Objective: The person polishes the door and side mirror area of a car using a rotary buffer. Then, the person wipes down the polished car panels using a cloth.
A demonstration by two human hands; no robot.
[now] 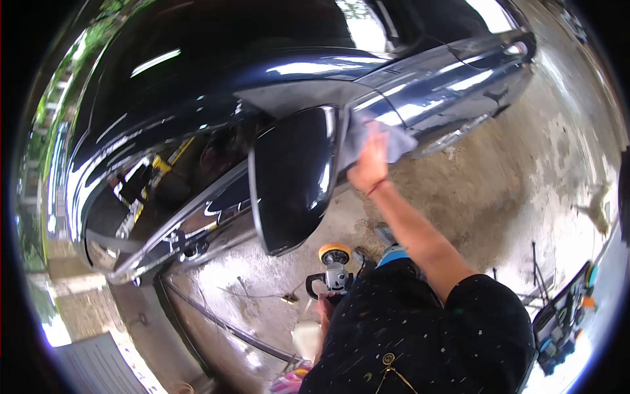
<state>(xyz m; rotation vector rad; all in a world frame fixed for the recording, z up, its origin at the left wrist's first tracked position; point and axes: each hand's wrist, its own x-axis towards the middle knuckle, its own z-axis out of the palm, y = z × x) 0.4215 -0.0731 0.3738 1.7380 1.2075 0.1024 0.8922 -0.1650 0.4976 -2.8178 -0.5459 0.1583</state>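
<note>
My right hand presses a grey cloth against the dark car's side, just beyond the door mirror. The fingers are blurred but lie over the cloth. Down by my left side, my left hand is wrapped round the body of a polisher. The polisher's round orange pad points away from me, and a black loop handle sticks out at its side. Part of my left hand is hidden by the tool and my shirt.
A power cord crosses the wet-looking concrete floor on the left. At the right, a rack holds bottles and tools. A small pale animal, perhaps a cat, is near the right edge.
</note>
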